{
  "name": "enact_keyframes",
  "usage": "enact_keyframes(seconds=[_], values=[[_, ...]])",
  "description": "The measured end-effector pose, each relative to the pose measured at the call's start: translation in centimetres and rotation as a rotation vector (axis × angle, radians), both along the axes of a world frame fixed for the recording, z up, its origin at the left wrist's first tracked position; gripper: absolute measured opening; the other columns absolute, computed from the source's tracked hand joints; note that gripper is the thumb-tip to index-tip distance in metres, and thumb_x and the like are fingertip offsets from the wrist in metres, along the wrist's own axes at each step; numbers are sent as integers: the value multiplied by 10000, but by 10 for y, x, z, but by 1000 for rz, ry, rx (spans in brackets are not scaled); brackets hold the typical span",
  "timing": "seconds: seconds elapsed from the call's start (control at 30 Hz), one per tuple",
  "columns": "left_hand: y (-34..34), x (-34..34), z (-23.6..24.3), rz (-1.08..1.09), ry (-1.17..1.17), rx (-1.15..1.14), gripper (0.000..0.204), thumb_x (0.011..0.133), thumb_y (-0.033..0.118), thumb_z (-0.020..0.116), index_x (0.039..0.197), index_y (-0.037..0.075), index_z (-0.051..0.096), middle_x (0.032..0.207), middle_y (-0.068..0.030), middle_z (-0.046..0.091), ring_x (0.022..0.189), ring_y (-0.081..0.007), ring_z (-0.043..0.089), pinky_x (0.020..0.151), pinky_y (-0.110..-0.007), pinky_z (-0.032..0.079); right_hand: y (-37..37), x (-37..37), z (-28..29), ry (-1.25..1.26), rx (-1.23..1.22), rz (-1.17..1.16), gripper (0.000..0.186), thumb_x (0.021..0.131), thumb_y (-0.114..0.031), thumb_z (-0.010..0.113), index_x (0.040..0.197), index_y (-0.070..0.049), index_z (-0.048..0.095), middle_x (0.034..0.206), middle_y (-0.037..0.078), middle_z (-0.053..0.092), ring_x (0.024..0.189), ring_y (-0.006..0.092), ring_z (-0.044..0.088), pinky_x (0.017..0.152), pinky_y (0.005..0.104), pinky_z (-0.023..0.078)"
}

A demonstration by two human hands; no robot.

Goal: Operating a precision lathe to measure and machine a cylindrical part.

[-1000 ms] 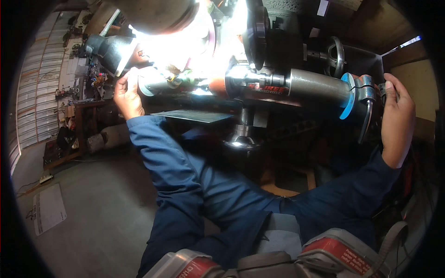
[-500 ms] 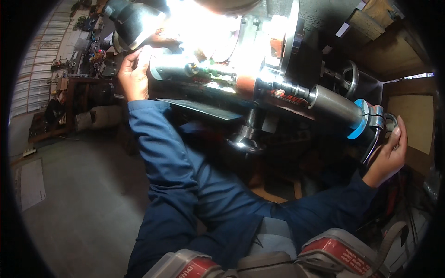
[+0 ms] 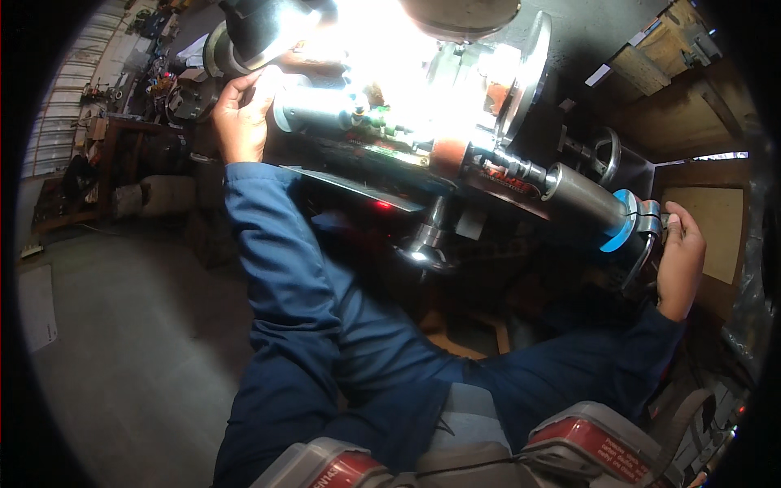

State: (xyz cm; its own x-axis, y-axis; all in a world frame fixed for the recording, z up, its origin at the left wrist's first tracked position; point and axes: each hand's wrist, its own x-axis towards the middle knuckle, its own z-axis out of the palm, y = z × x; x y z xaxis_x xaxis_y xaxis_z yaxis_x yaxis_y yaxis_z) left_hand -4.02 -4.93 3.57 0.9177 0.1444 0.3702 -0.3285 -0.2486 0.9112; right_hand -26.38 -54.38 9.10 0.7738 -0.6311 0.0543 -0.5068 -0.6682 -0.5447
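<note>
My left hand (image 3: 242, 116) is closed on the left end of a long metal machine spindle, beside a silver cylinder (image 3: 307, 107). My right hand (image 3: 680, 256) has its fingers closed on a metal fitting at the other end, just beyond a steel sleeve (image 3: 582, 193), a blue disc (image 3: 617, 232) and a slotted clamp (image 3: 649, 215) with a bent handle. Between the hands run shafts and a rust-orange collar (image 3: 449, 156), partly lost in glare. A black lamp hood (image 3: 254, 28) sits above my left hand. A metal plate (image 3: 350, 185) lies under the spindle.
A round handwheel (image 3: 608, 154) stands behind the sleeve, and a chromed wheel (image 3: 427, 254) hangs below the spindle. A large upright disc (image 3: 529, 77) rises at the back. A cluttered workbench (image 3: 122, 130) is at left, wooden panels (image 3: 706, 232) at right, grey floor (image 3: 138, 317) at lower left.
The whole view has shifted and tilted, the machine's left side sitting higher. Both hands remain at the spindle ends; my right hand dropped in the picture, then rose slightly.
</note>
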Motion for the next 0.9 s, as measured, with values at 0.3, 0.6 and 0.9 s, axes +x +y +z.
enact_keyframes(seconds=[0.3,0.6,0.9], values=[[-4,3,1,19,18,-10,212,768,-17,717,968,-38,652,957,-84,674,857,-120,625,772,-242,508,-30,13,0,216,64,120,294,941,-158,450,1057,57,615,989,152,659,935,225,609,858,319,443],[-8,-1,3,6,14,-72,218,758,-26,720,965,-34,653,978,-94,678,866,-124,632,794,-252,516,23,-16,-9,-193,-220,-82,315,968,-190,432,1120,21,611,1076,153,648,986,255,612,880,340,446],[-2,-12,6,139,-104,206,211,771,71,751,948,-4,663,935,-60,685,866,-101,613,788,-255,487,39,-30,-59,-743,-425,13,357,1009,-217,365,1103,53,579,1022,176,621,935,252,604,838,340,466]])
